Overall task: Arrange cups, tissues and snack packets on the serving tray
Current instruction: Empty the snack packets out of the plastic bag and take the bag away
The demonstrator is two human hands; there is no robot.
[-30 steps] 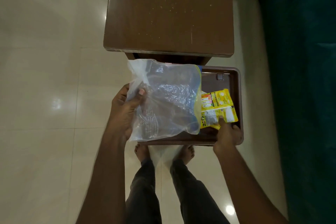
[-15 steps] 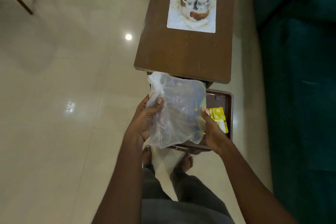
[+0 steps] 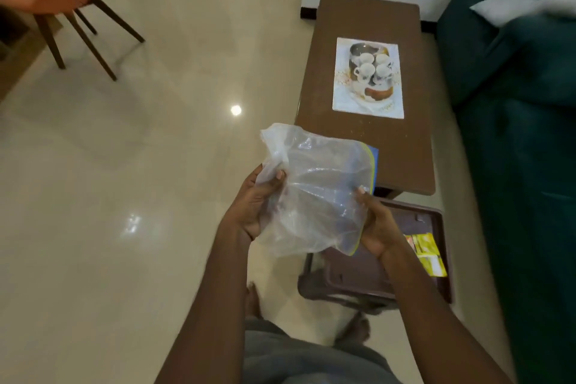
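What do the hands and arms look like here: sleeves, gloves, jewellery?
Both arms are bare, with no sleeves in view. The left hand and right hand wear no gloves, and no rings, watch or bands show. Nails look short and unpainted.

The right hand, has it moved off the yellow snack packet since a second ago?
Yes. The right hand left the yellow snack packet lying on the brown tray, moving leftward to grip the plastic bag.

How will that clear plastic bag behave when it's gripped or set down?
Likely floppy: the clear plastic bag is crumpled and sags between the left hand and right hand. Probably very light, since it looks empty and is held by its edges. The glossy film may slip, so pinching a fold seems safer.
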